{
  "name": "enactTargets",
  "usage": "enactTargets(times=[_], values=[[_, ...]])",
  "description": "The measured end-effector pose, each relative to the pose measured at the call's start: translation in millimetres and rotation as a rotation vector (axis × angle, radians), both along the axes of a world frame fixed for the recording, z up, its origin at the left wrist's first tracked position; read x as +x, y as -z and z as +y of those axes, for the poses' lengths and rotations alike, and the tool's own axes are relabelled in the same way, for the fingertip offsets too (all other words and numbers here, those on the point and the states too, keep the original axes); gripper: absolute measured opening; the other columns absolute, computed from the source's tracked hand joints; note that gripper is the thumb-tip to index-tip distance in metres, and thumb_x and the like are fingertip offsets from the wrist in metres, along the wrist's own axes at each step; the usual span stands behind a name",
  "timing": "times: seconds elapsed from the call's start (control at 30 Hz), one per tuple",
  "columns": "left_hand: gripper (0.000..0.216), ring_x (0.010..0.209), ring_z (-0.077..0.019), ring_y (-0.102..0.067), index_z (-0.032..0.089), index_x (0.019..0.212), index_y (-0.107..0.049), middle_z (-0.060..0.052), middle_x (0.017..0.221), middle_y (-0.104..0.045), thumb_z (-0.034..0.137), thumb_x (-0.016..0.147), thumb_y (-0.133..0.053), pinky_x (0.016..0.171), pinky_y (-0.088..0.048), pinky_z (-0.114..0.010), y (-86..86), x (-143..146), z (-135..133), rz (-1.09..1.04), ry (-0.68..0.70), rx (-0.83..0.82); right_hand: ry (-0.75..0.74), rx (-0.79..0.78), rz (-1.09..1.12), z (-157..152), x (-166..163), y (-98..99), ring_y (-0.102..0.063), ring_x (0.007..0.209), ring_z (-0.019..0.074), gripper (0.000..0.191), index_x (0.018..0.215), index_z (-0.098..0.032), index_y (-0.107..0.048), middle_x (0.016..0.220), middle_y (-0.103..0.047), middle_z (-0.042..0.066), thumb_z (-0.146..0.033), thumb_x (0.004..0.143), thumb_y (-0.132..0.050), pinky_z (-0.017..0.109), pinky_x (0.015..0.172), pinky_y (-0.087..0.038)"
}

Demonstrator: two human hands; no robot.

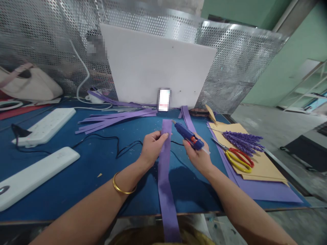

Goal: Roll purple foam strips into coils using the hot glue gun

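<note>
My left hand (pixel 153 145) pinches a long purple strip (pixel 165 170) near its far end, thumb on top. The strip runs down toward me and hangs over the table's front edge. In my right hand (pixel 199 156) is a blue hot glue gun (pixel 187 134), with a clear glue stick poking out of its back. Its nozzle points at the strip's far end, close to the right edge; whether it touches I cannot tell. A black cord (pixel 127 144) passes behind my left hand toward the gun.
Purple strips (pixel 117 119) lie at the back left. White power strips (pixel 51 126) sit on the left. At right, scissors (pixel 238 160) and a purple flower sprig (pixel 242 141) rest on tan and purple sheets (pixel 270 190). A lit phone (pixel 164 99) leans against a white board (pixel 158 64).
</note>
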State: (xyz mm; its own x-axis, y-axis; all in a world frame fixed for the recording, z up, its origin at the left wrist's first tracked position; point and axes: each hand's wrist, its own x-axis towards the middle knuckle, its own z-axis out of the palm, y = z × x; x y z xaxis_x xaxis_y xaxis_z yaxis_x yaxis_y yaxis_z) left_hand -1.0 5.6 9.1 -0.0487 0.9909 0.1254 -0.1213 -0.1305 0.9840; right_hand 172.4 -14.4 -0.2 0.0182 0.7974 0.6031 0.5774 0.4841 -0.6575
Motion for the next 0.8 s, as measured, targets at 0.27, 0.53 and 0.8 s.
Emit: enactTargets(times=[0.27, 0.53, 0.8], values=[[0.025, 0.054, -0.0107, -0.04, 0.015, 0.069, -0.072, 0.001, 0.059, -0.054, 0.039, 0.075, -0.068, 0.051, -0.029, -0.023, 0.0, -0.8, 0.4, 0.052, -0.021, 0.012, -0.004, -0.006, -0.013, -1.3, -1.2, -3.6, -0.042, 0.054, 0.012, 0.028, 0.071, -0.023, -0.045, 0.06, -0.045, -0.005, -0.04, 0.089, -0.059, 0.025, 0.054, -0.036], [0.027, 0.055, -0.0102, -0.04, 0.014, 0.071, -0.073, 0.002, 0.059, -0.053, 0.041, 0.074, -0.068, 0.051, -0.03, -0.023, -1.1, -1.2, 0.0, 0.04, -0.01, 0.008, -0.012, 0.034, -0.033, -1.7, -1.9, -5.3, -0.042, 0.054, 0.0115, 0.026, 0.07, -0.023, -0.046, 0.061, -0.046, -0.005, -0.037, 0.089, -0.058, 0.025, 0.054, -0.035], [0.029, 0.057, -0.0105, -0.044, 0.014, 0.079, -0.078, 0.001, 0.063, -0.059, 0.041, 0.072, -0.071, 0.053, -0.033, -0.023, -2.8, -1.0, -0.8, 0.005, -0.011, -0.008, -0.034, 0.046, -0.031, -1.5, -1.7, -4.8, -0.041, 0.054, 0.0109, 0.025, 0.071, -0.022, -0.046, 0.062, -0.045, -0.005, -0.035, 0.089, -0.06, 0.025, 0.054, -0.034]])
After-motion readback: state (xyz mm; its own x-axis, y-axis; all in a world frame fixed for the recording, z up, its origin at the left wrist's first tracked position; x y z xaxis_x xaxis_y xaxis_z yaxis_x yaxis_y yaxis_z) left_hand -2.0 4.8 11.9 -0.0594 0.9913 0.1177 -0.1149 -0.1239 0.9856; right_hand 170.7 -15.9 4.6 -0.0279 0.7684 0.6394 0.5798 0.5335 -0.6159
